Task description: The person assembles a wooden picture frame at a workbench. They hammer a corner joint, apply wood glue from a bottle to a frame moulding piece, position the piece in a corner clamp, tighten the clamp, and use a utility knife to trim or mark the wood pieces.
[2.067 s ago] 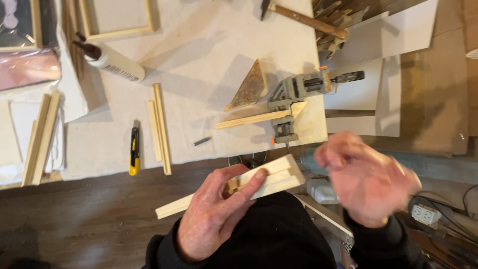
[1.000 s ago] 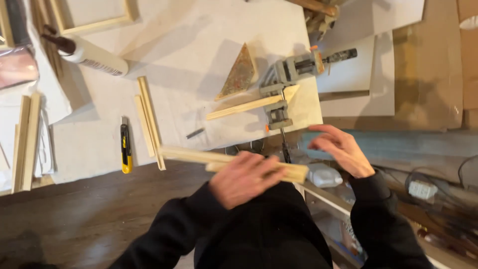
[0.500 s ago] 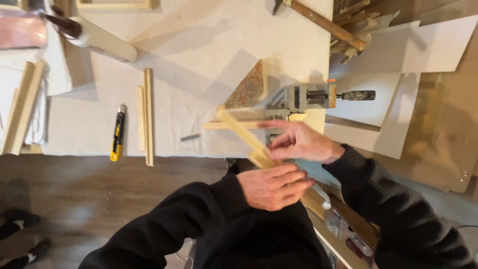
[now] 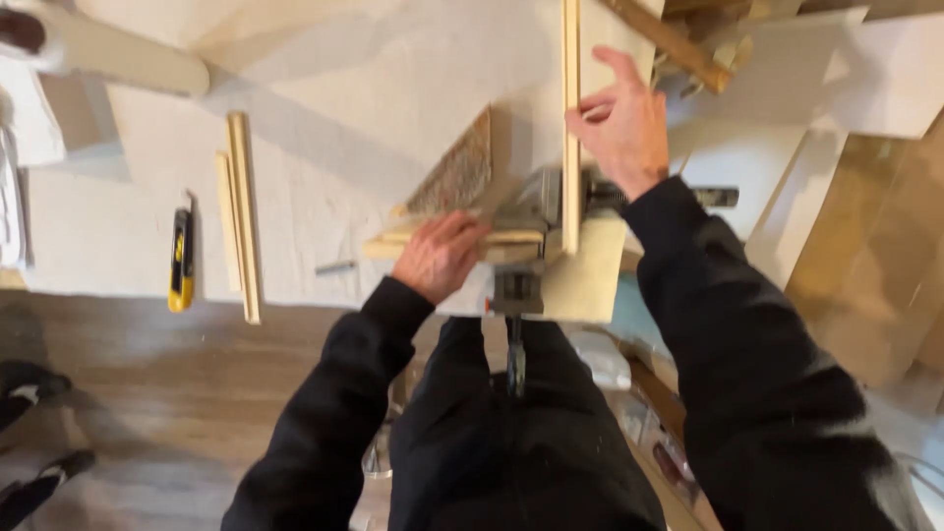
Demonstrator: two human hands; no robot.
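Both hands have moved from the lap up to the corner clamp on the white-covered bench. Left hand presses flat on the horizontal wood strip, while right hand pinches the upright wood strip, which half a second ago was held loose. The strips now meet squarely at the clamp.

- A pale cylindrical tube with a dark end lies on the counter, far left of the left grip.
- No labels, signs or screens show.
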